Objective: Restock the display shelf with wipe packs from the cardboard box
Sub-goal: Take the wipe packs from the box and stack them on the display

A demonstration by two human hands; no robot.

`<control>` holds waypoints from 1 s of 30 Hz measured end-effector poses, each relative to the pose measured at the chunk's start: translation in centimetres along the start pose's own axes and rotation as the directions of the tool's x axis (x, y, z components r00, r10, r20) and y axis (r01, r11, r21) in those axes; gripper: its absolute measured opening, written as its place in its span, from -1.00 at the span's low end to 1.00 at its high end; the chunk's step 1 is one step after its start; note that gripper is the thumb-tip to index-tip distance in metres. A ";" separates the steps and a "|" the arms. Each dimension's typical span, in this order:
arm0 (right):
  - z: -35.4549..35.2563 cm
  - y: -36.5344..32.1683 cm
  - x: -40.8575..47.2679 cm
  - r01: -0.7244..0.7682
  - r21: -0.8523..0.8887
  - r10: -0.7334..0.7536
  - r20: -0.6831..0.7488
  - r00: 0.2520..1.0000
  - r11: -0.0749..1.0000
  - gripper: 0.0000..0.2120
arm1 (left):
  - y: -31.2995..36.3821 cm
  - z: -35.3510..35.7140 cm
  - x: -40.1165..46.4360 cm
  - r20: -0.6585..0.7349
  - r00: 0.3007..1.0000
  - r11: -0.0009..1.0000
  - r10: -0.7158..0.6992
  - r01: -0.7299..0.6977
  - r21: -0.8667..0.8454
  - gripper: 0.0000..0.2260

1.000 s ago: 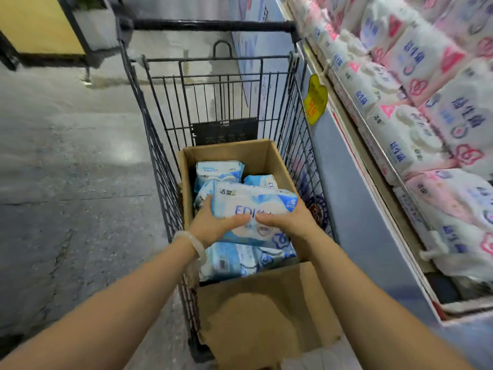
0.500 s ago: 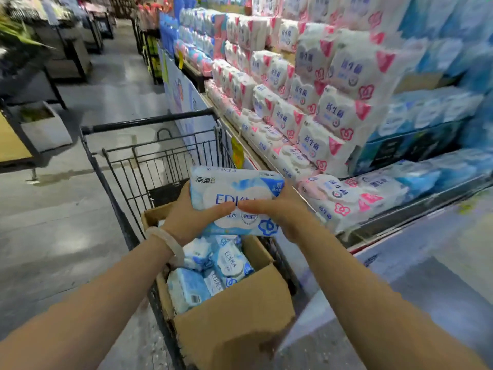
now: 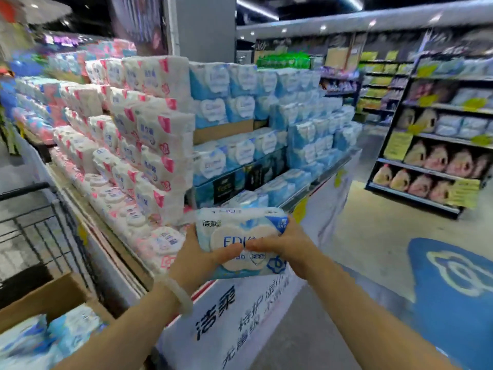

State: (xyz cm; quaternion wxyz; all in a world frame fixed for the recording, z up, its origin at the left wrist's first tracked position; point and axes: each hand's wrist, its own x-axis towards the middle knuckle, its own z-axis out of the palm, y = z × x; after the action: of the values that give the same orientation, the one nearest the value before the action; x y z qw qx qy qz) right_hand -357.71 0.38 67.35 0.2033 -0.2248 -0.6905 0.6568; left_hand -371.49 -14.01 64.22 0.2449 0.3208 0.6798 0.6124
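1. Gripping a blue-and-white wipe pack [image 3: 241, 243] from both ends, the person holds it in the air just in front of the display shelf [image 3: 314, 193]
2. Left hand [image 3: 198, 259] wraps the pack's left end, thumb curled over the printed face, fingers hidden behind it; a pale bangle [image 3: 179, 295] sits on that wrist
3. Right hand [image 3: 286, 247] clamps the pack's right end, thumb on the front, fingers curled round the back edge
4. Pack is tilted slightly, its printed face toward the camera, held above the shelf's white front panel [image 3: 240, 316] with dark lettering
5. Beyond the pack, the shelf carries blue wipe packs [image 3: 240, 153] stacked in tiers, with a low row of them [image 3: 280, 186] nearest the pack
6. Left of the blue stock on the same shelf, white-and-pink packs [image 3: 149, 134] rise in stepped rows
7. Left of the shelf, at the lower corner of the view, the cardboard box [image 3: 50, 297] stands open with more blue packs [image 3: 45, 340] inside, set in a wire trolley [image 3: 34, 231]
8. Right of the shelf, across the aisle, a dark rack [image 3: 426, 161] holds other goods, too blurred to identify
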 end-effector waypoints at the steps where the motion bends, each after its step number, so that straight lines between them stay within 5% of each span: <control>1: -2.6 0.0 0.2 0.010 -0.025 -0.010 -0.020 1.000 1.000 -0.42 | 0.2 2.7 0.8 0.009 1.000 1.000 -0.002 0.002 -0.031 -0.40; 4: -8.9 -0.1 1.3 0.041 -0.047 -0.044 -0.056 0.997 0.998 -0.58 | 0.7 9.0 3.5 0.006 1.000 0.997 0.008 -0.007 -0.082 -0.47; 9: -14.5 -0.2 6.4 0.035 -0.048 -0.035 0.008 0.999 0.998 -0.49 | 0.4 13.4 9.0 -0.038 0.998 0.990 -0.046 0.040 -0.133 -0.17; 14: -16.9 0.4 14.9 0.031 -0.048 -0.028 0.044 0.999 0.998 -0.55 | 0.3 14.5 16.9 -0.124 0.992 0.997 0.003 -0.012 -0.071 -0.42; 17: -18.3 -0.2 20.9 0.041 -0.059 -0.036 0.075 0.997 0.997 -0.62 | 0.3 14.2 23.0 -0.131 0.991 0.998 0.025 -0.031 -0.046 -0.31; 22: -21.0 -2.0 30.2 0.031 -0.119 -0.022 0.075 0.997 0.992 -0.18 | 1.8 14.9 30.8 -0.200 0.978 0.998 0.066 -0.070 -0.011 -0.17; 30: -25.9 -0.9 40.5 0.088 -0.188 -0.060 0.147 0.987 0.978 -0.32 | 1.0 19.3 39.0 -0.306 0.951 0.997 0.053 -0.066 -0.033 -0.35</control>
State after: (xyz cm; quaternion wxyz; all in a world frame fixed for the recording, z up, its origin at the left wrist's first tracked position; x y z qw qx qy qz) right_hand -375.89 44.80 69.11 0.1558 -0.1709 -0.7715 0.5926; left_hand -383.68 27.80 65.06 0.1255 0.2376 0.6861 0.6761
